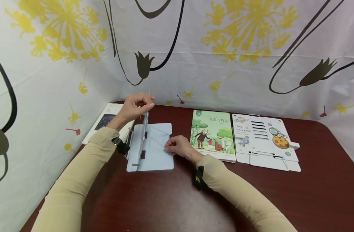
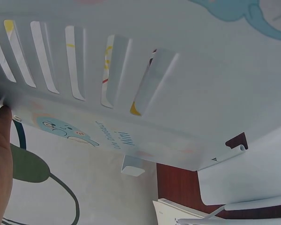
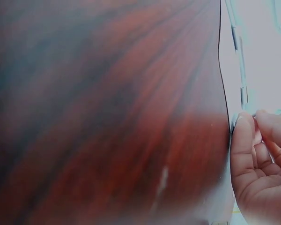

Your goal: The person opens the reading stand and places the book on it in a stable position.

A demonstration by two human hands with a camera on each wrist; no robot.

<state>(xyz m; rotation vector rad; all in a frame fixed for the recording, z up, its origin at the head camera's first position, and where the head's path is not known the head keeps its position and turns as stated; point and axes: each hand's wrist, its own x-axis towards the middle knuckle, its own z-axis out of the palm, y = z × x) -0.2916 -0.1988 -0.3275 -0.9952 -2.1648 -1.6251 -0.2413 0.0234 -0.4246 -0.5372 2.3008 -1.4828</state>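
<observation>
A pale book stand (image 1: 158,161) lies with its base flat on the table and its slotted panel (image 2: 187,93) raised upright. Blue cartoon dinosaur prints show on the panel in the left wrist view. My left hand (image 1: 134,106) holds the panel's top edge, fingers bent over it; only part of the hand (image 2: 0,159) shows in the left wrist view. At the base's right side, my right hand (image 1: 180,146) pinches the thin wire support (image 1: 160,141) between thumb and forefinger. The same pinch of the right hand (image 3: 262,154) appears in the right wrist view, close to the base's edge.
A white book with a dark picture (image 1: 105,120) lies left of the stand, partly behind the left forearm. To the right are a green illustrated book (image 1: 213,135) and a folded white space-themed book stand (image 1: 265,141). A patterned cloth (image 1: 177,42) hangs behind the table.
</observation>
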